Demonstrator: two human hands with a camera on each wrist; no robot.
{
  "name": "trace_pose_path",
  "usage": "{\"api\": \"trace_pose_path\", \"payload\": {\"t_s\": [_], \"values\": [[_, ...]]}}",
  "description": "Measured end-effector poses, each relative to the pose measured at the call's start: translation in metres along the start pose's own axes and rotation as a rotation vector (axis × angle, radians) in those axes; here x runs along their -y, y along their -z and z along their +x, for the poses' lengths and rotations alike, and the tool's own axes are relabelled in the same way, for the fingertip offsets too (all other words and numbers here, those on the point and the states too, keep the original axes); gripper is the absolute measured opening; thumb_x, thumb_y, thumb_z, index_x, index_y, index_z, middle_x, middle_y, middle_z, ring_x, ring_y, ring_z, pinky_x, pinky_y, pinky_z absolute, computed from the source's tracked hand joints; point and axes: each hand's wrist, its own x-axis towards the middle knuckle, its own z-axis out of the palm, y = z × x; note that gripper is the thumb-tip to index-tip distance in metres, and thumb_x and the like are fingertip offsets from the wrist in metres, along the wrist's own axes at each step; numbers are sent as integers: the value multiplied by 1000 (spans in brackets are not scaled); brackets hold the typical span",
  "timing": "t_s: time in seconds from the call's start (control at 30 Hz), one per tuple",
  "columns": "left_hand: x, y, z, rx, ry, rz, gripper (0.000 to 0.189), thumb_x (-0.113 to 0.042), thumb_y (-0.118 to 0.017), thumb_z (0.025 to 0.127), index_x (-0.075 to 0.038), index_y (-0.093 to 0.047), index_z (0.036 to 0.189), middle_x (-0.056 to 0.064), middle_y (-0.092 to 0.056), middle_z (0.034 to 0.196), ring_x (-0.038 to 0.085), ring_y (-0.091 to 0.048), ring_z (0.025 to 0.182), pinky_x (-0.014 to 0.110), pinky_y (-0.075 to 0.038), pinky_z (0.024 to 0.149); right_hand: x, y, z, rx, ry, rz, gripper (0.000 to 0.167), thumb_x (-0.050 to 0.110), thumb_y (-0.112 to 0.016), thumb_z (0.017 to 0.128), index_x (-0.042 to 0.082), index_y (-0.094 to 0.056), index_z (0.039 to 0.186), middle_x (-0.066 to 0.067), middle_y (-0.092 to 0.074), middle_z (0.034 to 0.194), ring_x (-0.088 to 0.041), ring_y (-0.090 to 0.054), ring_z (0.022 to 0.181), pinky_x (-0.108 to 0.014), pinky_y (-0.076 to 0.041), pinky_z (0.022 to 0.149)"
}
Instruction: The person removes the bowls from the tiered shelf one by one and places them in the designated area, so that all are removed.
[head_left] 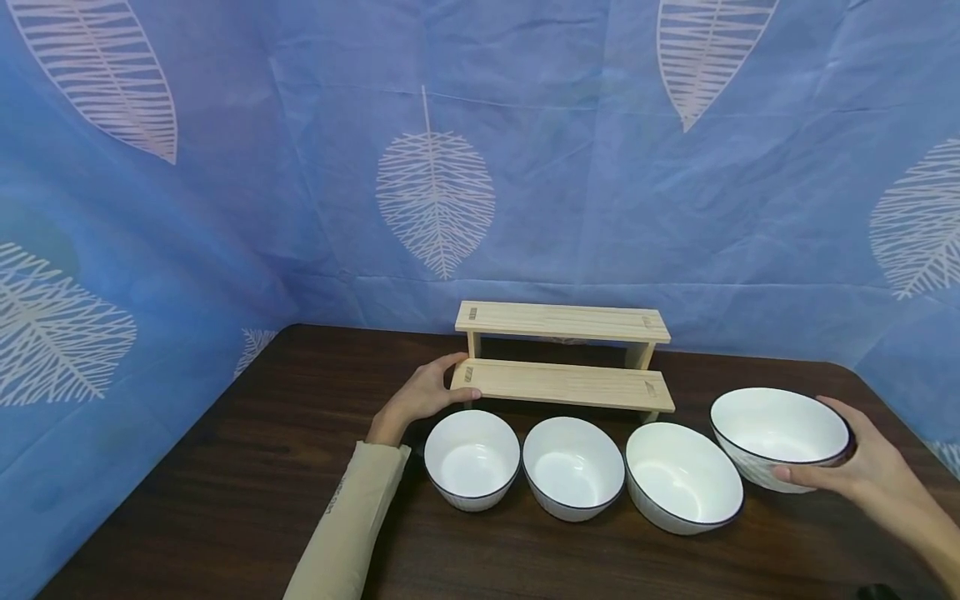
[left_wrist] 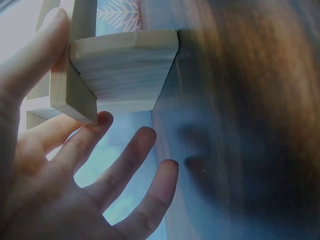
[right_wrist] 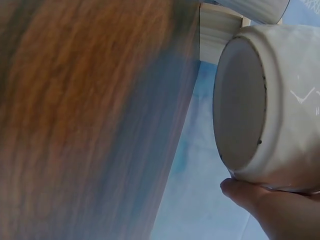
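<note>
My left hand [head_left: 425, 392] grips the left end of the lower board of a two-step wooden rack [head_left: 562, 383]. In the left wrist view, the thumb lies on one edge of the board and two fingertips on the opposite edge; the other fingers are spread below. On the right, my right hand [head_left: 862, 462] holds a white bowl with a dark rim [head_left: 780, 429] by its side, thumb in front and fingers behind. The right wrist view shows this bowl's underside [right_wrist: 240, 105], raised off the table.
Three similar white bowls, a left one [head_left: 472, 458], a middle one [head_left: 573, 471] and a right one [head_left: 682, 479], stand in a row before the rack on the dark wooden table [head_left: 247, 467]. A blue leaf-patterned cloth [head_left: 547, 192] hangs behind.
</note>
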Motion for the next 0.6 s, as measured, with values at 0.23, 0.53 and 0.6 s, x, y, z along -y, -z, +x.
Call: {"api": "trace_pose_path", "payload": {"t_s": [0.23, 0.53, 0.6], "values": [[2, 0, 1, -13, 5, 5, 77, -24, -81, 90, 3, -43, 151, 24, -51, 146, 41, -49, 133, 58, -41, 107, -7, 3, 0, 94, -41, 0, 118, 27, -81, 87, -23, 6, 148, -52, -17, 136, -68, -40, 109, -58, -50, 72], [1, -1, 0, 7, 24, -3, 77, -25, -79, 91, 1, -41, 153, 24, -50, 147, 40, -48, 134, 57, -40, 107, -24, 2, -7, 171, -108, -37, 118, 34, -77, 90, -25, 8, 145, -55, -14, 132, -71, -39, 108, -62, -51, 73], [2, -2, 0, 5, 24, -4, 78, -25, -80, 91, 1, -41, 153, 23, -50, 147, 40, -48, 134, 58, -40, 107, -28, 1, -10, 175, -105, -37, 117, 33, -78, 90, -26, 7, 145, -54, -15, 131, -72, -39, 107, -63, -51, 73]]}}
